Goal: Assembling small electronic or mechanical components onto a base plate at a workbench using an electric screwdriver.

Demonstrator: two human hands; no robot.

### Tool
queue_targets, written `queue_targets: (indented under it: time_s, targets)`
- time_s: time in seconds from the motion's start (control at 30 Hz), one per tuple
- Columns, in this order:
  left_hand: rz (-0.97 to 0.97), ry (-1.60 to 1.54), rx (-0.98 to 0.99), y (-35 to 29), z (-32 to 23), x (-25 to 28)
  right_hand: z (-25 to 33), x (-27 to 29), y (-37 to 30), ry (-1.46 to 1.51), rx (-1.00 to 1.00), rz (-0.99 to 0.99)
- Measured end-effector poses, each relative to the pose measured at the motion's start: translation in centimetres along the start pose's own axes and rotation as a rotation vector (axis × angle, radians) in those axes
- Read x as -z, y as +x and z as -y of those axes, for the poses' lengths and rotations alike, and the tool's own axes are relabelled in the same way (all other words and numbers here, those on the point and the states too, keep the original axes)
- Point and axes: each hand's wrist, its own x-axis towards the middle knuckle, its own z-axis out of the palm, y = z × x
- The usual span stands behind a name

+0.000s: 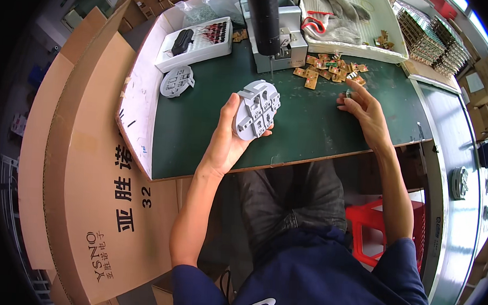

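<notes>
My left hand (226, 143) grips a round light-grey plastic housing (256, 110), tilted up above the green mat, its moulded slots and ribs facing the right. Over the right part of the mat is my right hand (370, 112), thumb and index finger close together around a small greenish piece (348, 94) too small to name. Just beyond that hand lies a loose pile of small copper-coloured circuit boards (328, 68). A second round grey plastic piece (177, 81) rests on the mat at the left.
A grey bench machine (288, 36) stands at the back, with a black column (263, 21) in front. White foam trays hold red-and-black wired parts (214, 33) and grey gloves (339, 25). Stacked board panels (426, 38) sit far right; a large cardboard box (89, 161) borders the left.
</notes>
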Motion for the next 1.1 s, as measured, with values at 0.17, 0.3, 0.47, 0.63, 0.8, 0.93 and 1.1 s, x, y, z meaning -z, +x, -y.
queue_targets:
  time_s: [0.17,0.3,0.47,0.63,0.8,0.93,1.1]
  targets:
    - [-0.181,0.936,-0.299,0.3,2.2,-2.1,0.5,-0.8,-0.8,0.065,0.054,0.032]
    - [-0.349,1.555,-0.439,0.6,4.7,-5.3,0.7,-2.0,-1.2,0.144,0.051,0.131]
    - [-0.476,1.698,-0.639,0.5,4.5,-7.3,1.2,-3.2,-1.7,0.206,0.068,0.171]
    - [-0.184,1.088,-0.669,0.3,2.5,-7.1,1.8,-4.6,-2.3,0.241,0.056,0.245]
    - [-0.191,0.900,-0.670,0.0,2.7,-7.2,1.9,-5.4,-2.4,0.196,0.066,0.272]
    - [-0.216,0.864,-0.665,-0.3,2.6,-7.1,2.1,-5.7,-2.4,0.168,0.055,0.290]
    - [-0.252,0.859,-0.677,-0.4,2.5,-7.1,2.0,-5.9,-2.4,0.169,0.045,0.295]
